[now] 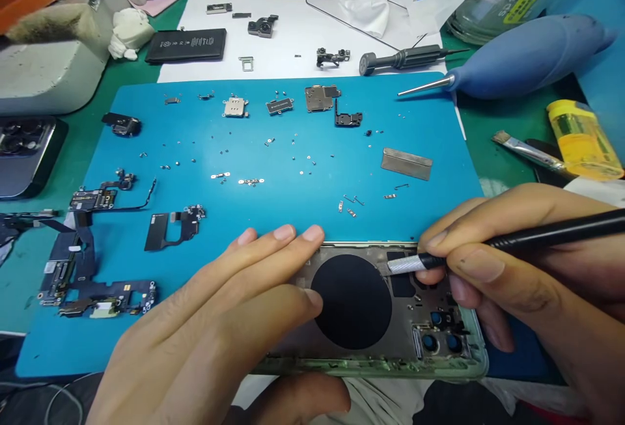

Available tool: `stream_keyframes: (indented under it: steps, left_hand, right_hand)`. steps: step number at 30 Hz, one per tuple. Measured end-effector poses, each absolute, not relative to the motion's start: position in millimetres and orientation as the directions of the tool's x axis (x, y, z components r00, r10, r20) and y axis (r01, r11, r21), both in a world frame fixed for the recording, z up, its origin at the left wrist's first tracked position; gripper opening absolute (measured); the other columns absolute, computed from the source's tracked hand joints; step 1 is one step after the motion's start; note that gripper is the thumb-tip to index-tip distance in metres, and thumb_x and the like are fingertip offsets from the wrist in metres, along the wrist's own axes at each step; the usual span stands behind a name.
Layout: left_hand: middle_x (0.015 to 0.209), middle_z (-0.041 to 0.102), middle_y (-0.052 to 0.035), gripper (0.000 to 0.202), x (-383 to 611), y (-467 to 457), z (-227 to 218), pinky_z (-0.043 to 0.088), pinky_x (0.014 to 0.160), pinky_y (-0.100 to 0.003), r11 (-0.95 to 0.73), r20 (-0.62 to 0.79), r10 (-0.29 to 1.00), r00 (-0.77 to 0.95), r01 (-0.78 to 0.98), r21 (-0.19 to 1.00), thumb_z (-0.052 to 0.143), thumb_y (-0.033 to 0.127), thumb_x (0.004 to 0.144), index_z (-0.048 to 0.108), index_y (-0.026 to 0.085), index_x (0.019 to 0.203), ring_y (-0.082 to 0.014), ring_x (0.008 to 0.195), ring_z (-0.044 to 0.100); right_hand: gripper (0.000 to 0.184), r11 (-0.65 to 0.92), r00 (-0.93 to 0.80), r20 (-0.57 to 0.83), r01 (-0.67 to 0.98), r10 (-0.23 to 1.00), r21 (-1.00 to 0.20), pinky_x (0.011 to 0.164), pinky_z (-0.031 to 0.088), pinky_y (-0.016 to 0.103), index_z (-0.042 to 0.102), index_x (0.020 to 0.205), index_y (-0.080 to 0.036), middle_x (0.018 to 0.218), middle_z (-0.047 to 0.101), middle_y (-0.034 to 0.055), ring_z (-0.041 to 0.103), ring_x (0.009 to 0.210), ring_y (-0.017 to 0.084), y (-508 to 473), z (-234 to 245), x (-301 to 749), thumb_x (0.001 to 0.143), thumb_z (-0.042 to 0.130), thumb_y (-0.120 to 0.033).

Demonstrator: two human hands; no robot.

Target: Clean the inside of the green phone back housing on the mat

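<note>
A phone housing (400, 337) with pale green edges lies at the front of the blue mat, its inside facing up. A round black pad (352, 301) sits in its middle, and camera openings show at its right end. My left hand (229, 321) grips the housing's left part, fingers across the top and thumb under the near edge. Pinched between thumb and fingers of my right hand (508, 269) is a black-handled craft knife (551, 231) with a silver knurled collar. Its thin tip touches, or nearly touches, the metal just right of the pad.
Small screws and brackets are scattered over the blue mat (254, 210). Circuit boards with flex cables (83, 256) lie left. Behind are a battery (186, 45), a screwdriver (410, 57) and a blue air blower (527, 57). A yellow bottle (583, 142) stands right.
</note>
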State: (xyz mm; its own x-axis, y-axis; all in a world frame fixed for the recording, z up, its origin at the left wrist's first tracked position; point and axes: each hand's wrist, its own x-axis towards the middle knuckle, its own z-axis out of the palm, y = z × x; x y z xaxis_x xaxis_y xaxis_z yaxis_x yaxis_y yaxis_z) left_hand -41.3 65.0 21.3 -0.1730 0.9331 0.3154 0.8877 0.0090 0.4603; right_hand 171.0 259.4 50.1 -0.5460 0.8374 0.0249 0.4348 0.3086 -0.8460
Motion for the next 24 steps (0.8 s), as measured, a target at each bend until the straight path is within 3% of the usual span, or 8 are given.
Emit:
stream_keyframes:
  steps: [4, 8, 13, 17, 20, 24]
  left_hand:
    - [0.161, 0.066, 0.0131, 0.045, -39.7, 66.8, 25.0, 0.066, 0.128, -0.051, 0.042, 0.268, 0.942, -0.200, 0.866, 0.499, 0.074, 0.041, 0.095, 0.065, 0.042, 0.140, -0.0372, 0.141, 0.074]
    - [0.168, 0.060, 0.0137, 0.045, -39.6, 67.3, 21.8, 0.053, 0.139, -0.050, 0.023, 0.313, 0.930, -0.193, 0.880, 0.475, 0.072, 0.042, 0.095, 0.066, 0.041, 0.140, -0.0352, 0.150, 0.068]
    - [0.167, 0.063, 0.0126, 0.047, -41.9, 67.9, 18.1, 0.058, 0.135, -0.048, -0.018, 0.374, 0.913, -0.163, 0.899, 0.437, 0.067, 0.059, 0.100, 0.067, 0.039, 0.142, -0.0336, 0.151, 0.068]
    - [0.172, 0.058, 0.0141, 0.054, -44.6, 67.5, 20.9, 0.057, 0.137, -0.047, -0.020, 0.334, 0.933, -0.135, 0.906, 0.423, 0.074, 0.056, 0.096, 0.063, 0.040, 0.146, -0.0321, 0.153, 0.067]
    - [0.177, 0.051, 0.0182, 0.054, -45.7, 67.1, 24.1, 0.052, 0.141, -0.042, -0.012, 0.276, 0.954, -0.116, 0.907, 0.421, 0.074, 0.055, 0.098, 0.059, 0.041, 0.148, -0.0279, 0.157, 0.063]
    - [0.178, 0.049, 0.0202, 0.041, -44.8, 67.1, 26.5, 0.046, 0.145, -0.038, 0.007, 0.260, 0.956, -0.137, 0.896, 0.445, 0.066, 0.053, 0.106, 0.059, 0.040, 0.144, -0.0229, 0.159, 0.061]
  right_hand:
    - [0.030, 0.347, -0.573, 0.020, 0.468, 0.820, -0.813, 0.040, 0.054, 0.028, 0.082, 0.077, -0.041, 0.095, 0.077, 0.0010, 0.074, 0.076, 0.023, 257.3, 51.6, 175.8, 0.103, 0.078, -0.054]
    - [0.035, 0.318, -0.580, 0.026, 0.407, 0.814, -0.856, 0.041, 0.059, 0.030, 0.079, 0.070, -0.037, 0.090, 0.074, 0.0038, 0.077, 0.080, 0.026, 258.1, 50.5, 176.1, 0.103, 0.078, -0.047]
    - [0.039, 0.356, -0.534, 0.151, 0.303, 0.832, -0.884, 0.040, 0.060, 0.041, 0.079, 0.077, -0.034, 0.084, 0.072, 0.0103, 0.078, 0.085, 0.038, 263.3, 35.8, 173.9, 0.090, 0.084, -0.070]
    - [0.044, 0.440, -0.533, 0.241, 0.283, 0.811, -0.852, 0.046, 0.064, 0.044, 0.079, 0.080, -0.033, 0.085, 0.072, 0.0105, 0.078, 0.087, 0.039, 266.1, 29.0, 175.4, 0.088, 0.084, -0.075]
    - [0.038, 0.489, -0.555, 0.271, 0.290, 0.786, -0.823, 0.045, 0.063, 0.042, 0.080, 0.081, -0.031, 0.086, 0.073, 0.0098, 0.078, 0.084, 0.037, 264.6, 33.9, 176.3, 0.091, 0.086, -0.068]
    - [0.029, 0.447, -0.634, 0.153, 0.335, 0.758, -0.829, 0.037, 0.055, 0.031, 0.078, 0.078, -0.030, 0.086, 0.074, 0.0051, 0.077, 0.074, 0.025, 264.0, 46.4, 173.9, 0.105, 0.078, -0.041]
